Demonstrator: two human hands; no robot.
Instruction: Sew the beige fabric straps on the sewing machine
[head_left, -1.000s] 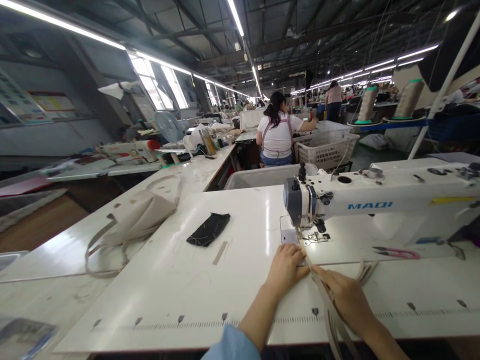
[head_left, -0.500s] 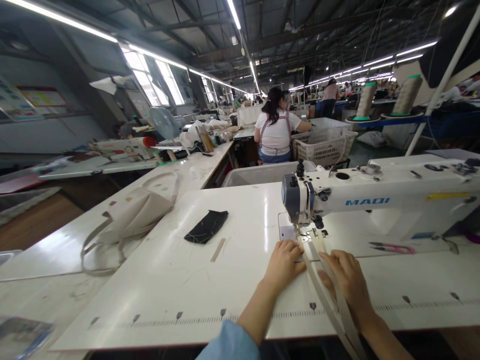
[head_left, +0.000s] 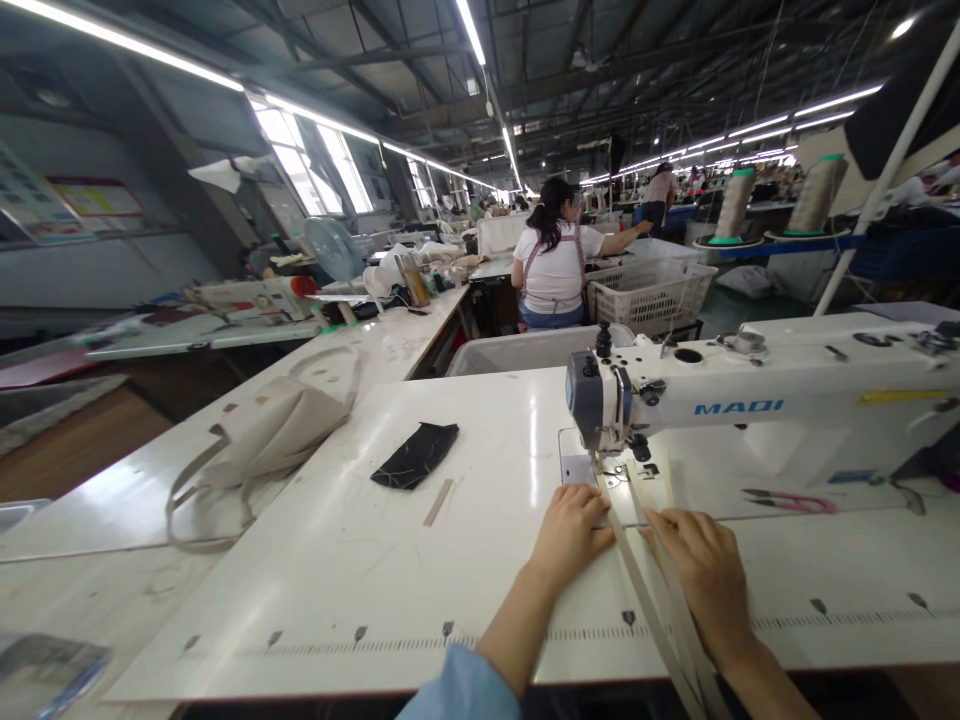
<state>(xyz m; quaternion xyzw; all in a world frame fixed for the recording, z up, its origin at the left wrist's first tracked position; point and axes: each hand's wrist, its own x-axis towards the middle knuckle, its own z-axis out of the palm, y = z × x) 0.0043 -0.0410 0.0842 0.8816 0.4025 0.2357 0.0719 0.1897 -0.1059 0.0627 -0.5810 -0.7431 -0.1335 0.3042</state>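
Observation:
A long beige fabric strap (head_left: pixel 646 598) runs from under the presser foot of a white sewing machine (head_left: pixel 750 385) down over the table's front edge. My left hand (head_left: pixel 571 535) rests on the machine bed just left of the needle area, its bent fingers together and pressed at the strap's left edge. On the other side, my right hand (head_left: pixel 701 570) pinches the second length of the strap between thumb and fingers, a little right of the presser foot. The underside of the right hand's grip is partly hidden.
Pink-handled thread snips (head_left: pixel 789 501) lie right of the hands. A black fabric piece (head_left: pixel 415 456) and a short beige strip (head_left: pixel 438 502) lie on the left of the table. A beige bag (head_left: pixel 277 435) sits farther left. Beyond the table, a person (head_left: pixel 553 265) sits beside a white basket (head_left: pixel 649 300).
The right hand has shifted slightly, and its fingers lie closer along the strap. The left hand stays by the needle area. The seated person has stretched an arm out to the right.

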